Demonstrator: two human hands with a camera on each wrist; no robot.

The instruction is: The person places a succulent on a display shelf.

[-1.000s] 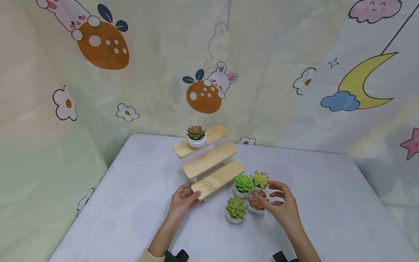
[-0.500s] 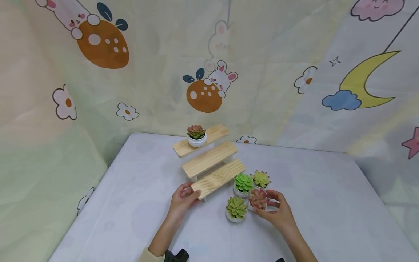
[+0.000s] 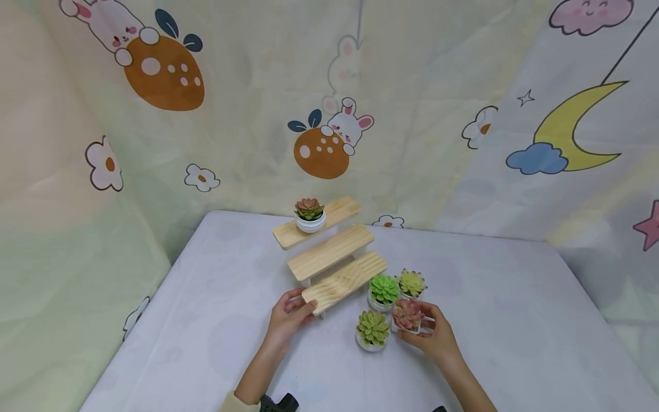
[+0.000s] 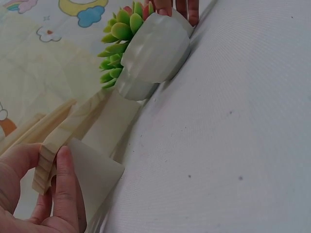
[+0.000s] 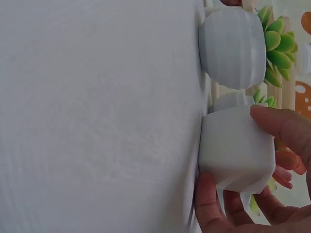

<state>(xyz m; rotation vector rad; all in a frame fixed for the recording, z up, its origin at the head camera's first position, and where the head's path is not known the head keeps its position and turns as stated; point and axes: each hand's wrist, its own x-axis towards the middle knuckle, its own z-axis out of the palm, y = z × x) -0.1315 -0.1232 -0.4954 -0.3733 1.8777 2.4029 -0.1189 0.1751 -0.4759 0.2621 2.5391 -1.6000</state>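
Note:
A three-step wooden shelf (image 3: 329, 258) stands on the white table (image 3: 216, 332). My left hand (image 3: 288, 318) grips the near end of its lowest step (image 4: 51, 155). My right hand (image 3: 429, 337) holds a pink succulent in a white pot (image 3: 407, 316), thumb and fingers curled round the pot (image 5: 238, 150). Beside it stand a dull green succulent (image 3: 372, 330), a bright green one (image 3: 383, 290) and a yellow-green one (image 3: 410, 283). A reddish succulent (image 3: 309, 213) sits on the top step.
Cartoon-printed cloth (image 3: 329, 114) hangs behind and to both sides of the table. The table's left edge (image 3: 139, 326) runs close to the cloth. Bare tabletop lies right of the pots (image 3: 515, 320).
My right hand has come down from above the pots and closed round the pink succulent's pot. The left hand has stayed on the lowest step.

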